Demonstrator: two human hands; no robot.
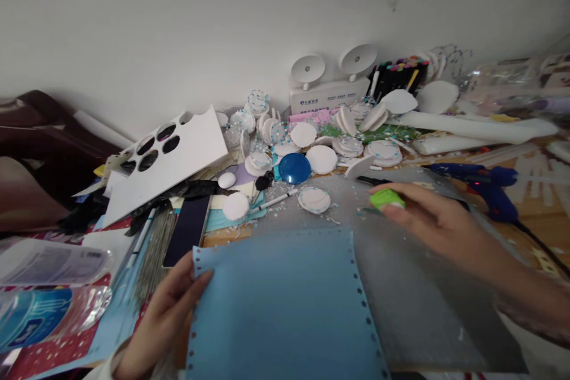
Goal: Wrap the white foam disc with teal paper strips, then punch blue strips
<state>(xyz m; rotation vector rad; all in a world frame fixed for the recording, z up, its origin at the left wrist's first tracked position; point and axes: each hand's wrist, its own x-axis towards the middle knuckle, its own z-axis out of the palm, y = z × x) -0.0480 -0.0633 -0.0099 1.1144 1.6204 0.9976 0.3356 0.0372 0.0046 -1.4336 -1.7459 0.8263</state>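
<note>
A blue sheet [276, 303] with rows of small dark holes along its left and right edges lies over the near part of a grey mat [427, 285]. My left hand [167, 309] pinches the sheet's upper left corner between thumb and fingers. To the right of the sheet, my right hand [431, 219] is closed on a small bright green object [387, 198], held above the mat. A white disc with a beaded rim [314, 199] and a blue round disc [294, 168] lie beyond the sheet's top edge.
Behind are piled white discs [321, 159], a white box [329, 95] and markers [401, 77]. On the right lies a blue glue gun [490, 181] with its cord. Leftward are a dark phone [189, 231], a white board with holes [178, 160] and plastic bottles [40, 314].
</note>
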